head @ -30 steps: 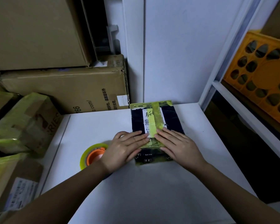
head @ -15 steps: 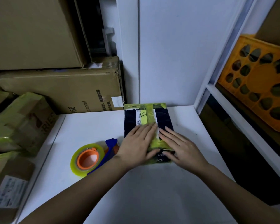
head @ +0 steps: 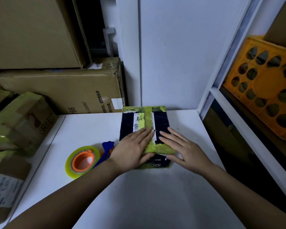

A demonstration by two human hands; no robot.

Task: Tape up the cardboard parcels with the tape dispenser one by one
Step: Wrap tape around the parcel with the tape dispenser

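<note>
At frame centre, my flat left hand (head: 132, 149) and right hand (head: 186, 151) press tape onto an already taped parcel (head: 161, 123); dispenser (head: 89, 160) idle lower left.

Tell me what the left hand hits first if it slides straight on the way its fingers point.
The left hand lies flat on the dark parcel, fingers aimed up and right. It would probably run along the yellow-green tape strip over the white label, then meet the white wall.

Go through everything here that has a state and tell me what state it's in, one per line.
Dark parcel: flat on the white table, yellow-green tape crossed over it.
Left hand: fingers straight, pressing the tape.
Right hand: fingers straight, flat on the parcel.
Tape dispenser: lying on the table, not held.
Orange crate: tilted on the shelf.
</note>
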